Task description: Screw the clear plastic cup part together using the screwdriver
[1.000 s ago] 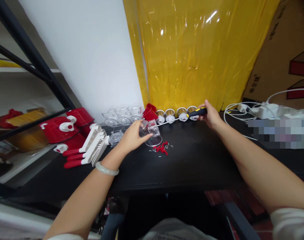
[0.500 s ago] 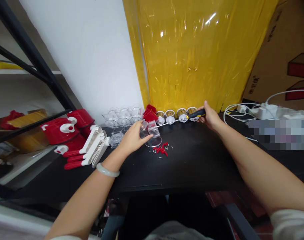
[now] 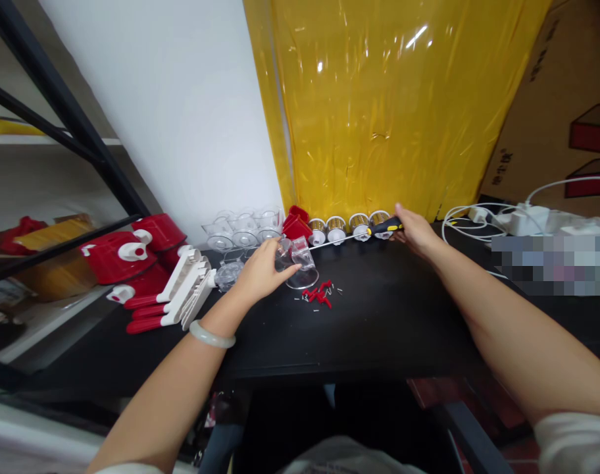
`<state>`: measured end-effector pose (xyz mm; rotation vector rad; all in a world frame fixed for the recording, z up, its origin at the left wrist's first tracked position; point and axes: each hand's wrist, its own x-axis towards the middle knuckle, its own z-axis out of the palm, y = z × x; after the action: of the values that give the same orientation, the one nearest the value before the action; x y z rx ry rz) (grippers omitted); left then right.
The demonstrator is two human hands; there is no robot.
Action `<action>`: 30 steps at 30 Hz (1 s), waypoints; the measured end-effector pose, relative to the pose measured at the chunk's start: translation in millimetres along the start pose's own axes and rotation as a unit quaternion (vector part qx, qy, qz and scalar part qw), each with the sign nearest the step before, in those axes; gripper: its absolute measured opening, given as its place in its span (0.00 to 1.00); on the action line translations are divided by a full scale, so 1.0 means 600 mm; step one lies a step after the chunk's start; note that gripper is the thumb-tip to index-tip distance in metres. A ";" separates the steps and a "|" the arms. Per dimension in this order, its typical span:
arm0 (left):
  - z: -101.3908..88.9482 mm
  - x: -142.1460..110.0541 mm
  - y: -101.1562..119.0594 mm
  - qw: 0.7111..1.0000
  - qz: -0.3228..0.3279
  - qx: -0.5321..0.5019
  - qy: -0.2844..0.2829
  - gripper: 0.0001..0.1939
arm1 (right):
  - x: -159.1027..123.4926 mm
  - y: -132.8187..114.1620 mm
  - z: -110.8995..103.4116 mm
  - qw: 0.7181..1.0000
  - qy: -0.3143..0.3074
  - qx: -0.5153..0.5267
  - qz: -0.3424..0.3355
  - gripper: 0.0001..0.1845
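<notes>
My left hand (image 3: pixel 266 268) is closed on a clear plastic housing (image 3: pixel 304 258) with a round flared rim, resting on the black tabletop. Fingers of my right hand (image 3: pixel 412 229) wrap the black and yellow handle of a long screwdriver (image 3: pixel 386 226). Its shaft runs left, and the tip meets the housing near a red part seen at its top; the exact contact is too small to make out. Just in front of the housing lie several small red plastic pieces (image 3: pixel 320 295) and loose screws (image 3: pixel 316 310).
Behind stand a row of grater drums (image 3: pixel 335 230), red hoppers (image 3: pixel 297 225) and several clear housings (image 3: pixel 245 227). At left are white arms with red handles (image 3: pixel 174 299) and red bases (image 3: pixel 117 257). White cables (image 3: pixel 470 220) and adapters lie at right, before a cardboard box (image 3: pixel 531 112).
My right hand has shifted its fingers slightly around the screwdriver handle. My left hand and the clear housing stay in nearly the same place.
</notes>
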<state>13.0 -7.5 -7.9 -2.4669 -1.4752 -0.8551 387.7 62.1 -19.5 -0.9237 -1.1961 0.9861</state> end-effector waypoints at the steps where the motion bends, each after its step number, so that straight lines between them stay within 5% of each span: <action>1: -0.001 0.000 0.001 1.000 0.001 -0.001 0.001 0.32 | 0.000 0.000 0.000 1.000 0.007 0.005 0.000 0.19; 7: -0.001 -0.001 0.003 1.000 0.000 -0.005 -0.003 0.31 | -0.009 -0.014 0.001 0.988 -0.024 0.151 0.036 0.11; 14: -0.001 0.000 -0.003 1.000 -0.003 0.002 -0.002 0.30 | -0.007 -0.006 0.004 0.998 0.031 -0.030 0.035 0.19; 17: -0.003 0.000 -0.002 1.000 -0.006 0.000 -0.001 0.31 | -0.014 -0.016 0.007 0.997 0.019 0.058 0.042 0.09; 21: -0.003 -0.001 0.001 1.000 -0.009 -0.001 0.003 0.34 | -0.015 -0.036 0.016 0.981 0.002 0.156 0.113 0.09; 26: -0.004 -0.001 -0.002 1.000 -0.028 0.013 0.001 0.33 | -0.010 -0.036 0.024 0.989 0.022 0.047 0.135 0.20; 30: -0.004 -0.003 -0.004 1.000 -0.014 0.023 0.012 0.31 | -0.032 -0.018 0.015 0.995 0.039 0.023 0.084 0.14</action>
<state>9.6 -8.6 -7.0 -2.4014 -1.5064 -0.8428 378.1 41.0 -13.9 -1.0300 -1.0393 1.0971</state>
